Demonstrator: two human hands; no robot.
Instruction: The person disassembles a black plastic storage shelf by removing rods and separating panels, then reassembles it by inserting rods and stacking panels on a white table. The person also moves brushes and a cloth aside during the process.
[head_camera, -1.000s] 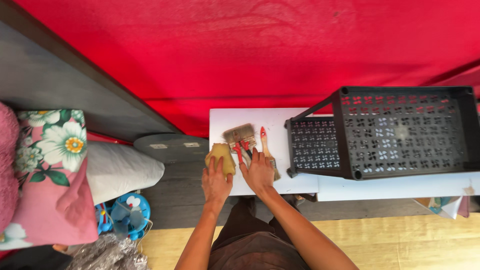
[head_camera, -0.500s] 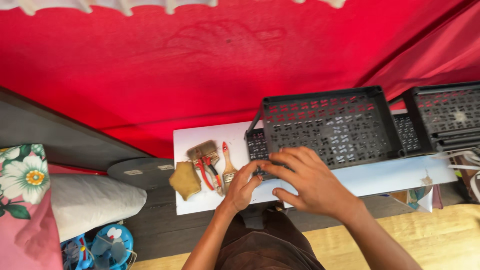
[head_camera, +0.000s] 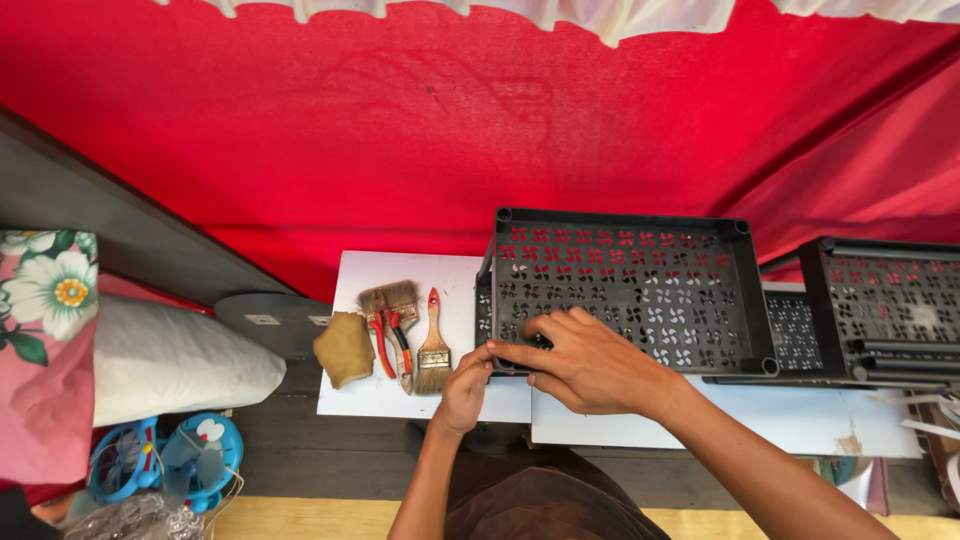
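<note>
Head view: both hands grip a black perforated crate (head_camera: 640, 290) on the white surface (head_camera: 600, 415); left hand (head_camera: 466, 388) and right hand (head_camera: 590, 362) fingers clamped on its near rim, paintbrushes (head_camera: 405, 330) just beside.

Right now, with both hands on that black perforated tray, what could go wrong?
The black tray sits at the near edge of the white table; a pull from the right hand or left hand could tip it off. Sliding it left might knock the paintbrushes and yellow sponge, which already overhangs the edge.
</note>
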